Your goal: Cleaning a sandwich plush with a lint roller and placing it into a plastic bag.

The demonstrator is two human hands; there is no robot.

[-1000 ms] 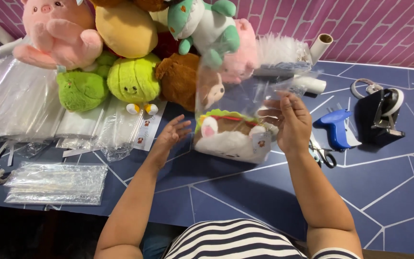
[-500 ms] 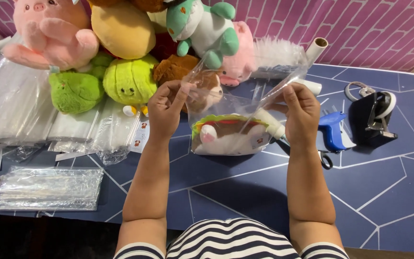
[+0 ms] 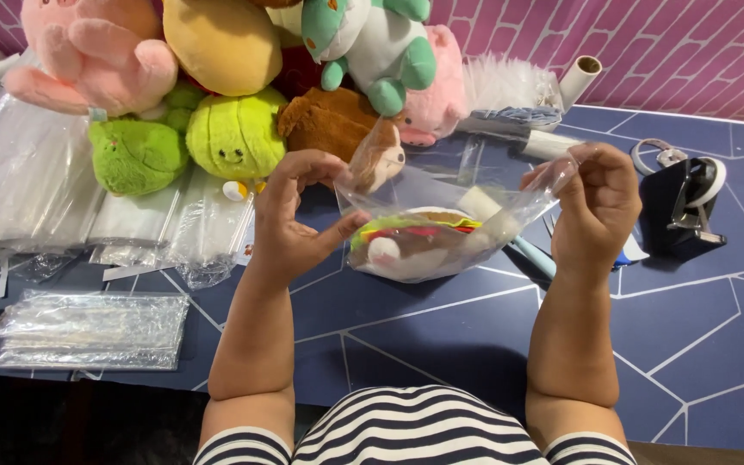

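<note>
Clear plastic bag [image 3: 441,202] between both hands

Plush toys [image 3: 234,129], clear bags [image 3: 88,331], perhaps a tape dispenser [image 3: 686,207].

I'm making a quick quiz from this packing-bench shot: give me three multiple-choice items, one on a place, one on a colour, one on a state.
1. Where is the tape dispenser?
A. beside the right hand
B. beside the left hand
C. on the plush pile

2. What colour is the table?
A. white
B. dark blue
C. red

3. The plush toy between the hands is:
A. bare on the table
B. inside a clear bag
C. on the floor

Answers: 1 A, it stands at the table's right side. 2 B, dark blue with pale lines. 3 B, both hands hold the bag's top.
</note>
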